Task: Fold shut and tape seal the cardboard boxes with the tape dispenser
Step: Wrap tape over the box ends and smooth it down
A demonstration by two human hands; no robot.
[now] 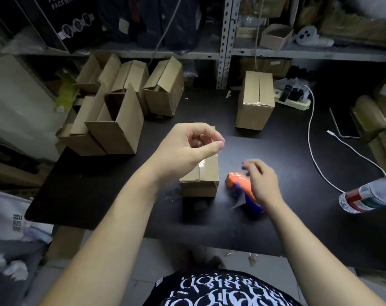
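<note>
The blurred right hand [263, 184] hides part of the tape dispenser [237, 181].

A single head-worn camera looks forward and steeply down over the table [276, 151], its wide lens bending the edges. The shirt [220, 290] fills 6 o'clock, right under the lens. Shelves [143, 54] run far off across 12 o'clock. Both forearms reach in from 6 o'clock. The left hand [187, 149], pinching tape [201, 164], and the right hand [262, 182] sit close, near centre.
</note>
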